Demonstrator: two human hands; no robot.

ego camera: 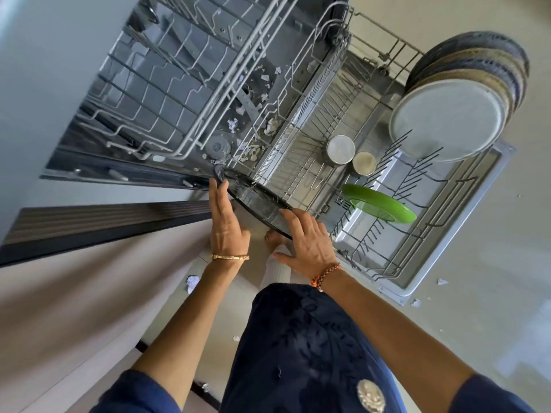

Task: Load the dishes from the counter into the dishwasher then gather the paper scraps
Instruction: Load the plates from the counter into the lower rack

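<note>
The dishwasher stands open with its lower rack (384, 263) pulled out over the door. I hold a dark round plate (256, 201) on edge at the rack's near-left corner. My left hand (226, 222) lies along its left rim with straight fingers. My right hand (307, 242) rests on its right rim, fingers extended. In the rack stand a green plate (384, 205), two small steel bowls (341, 149), and several large plates (447, 120) at the far right. Paper scraps (253, 126) litter the dishwasher floor.
The empty upper rack (167, 84) is pulled out at the left. More paper scraps lie on the floor: one by the cabinet (192, 283) and some right of the door (442, 282). A dark counter edge (104, 222) runs at the left.
</note>
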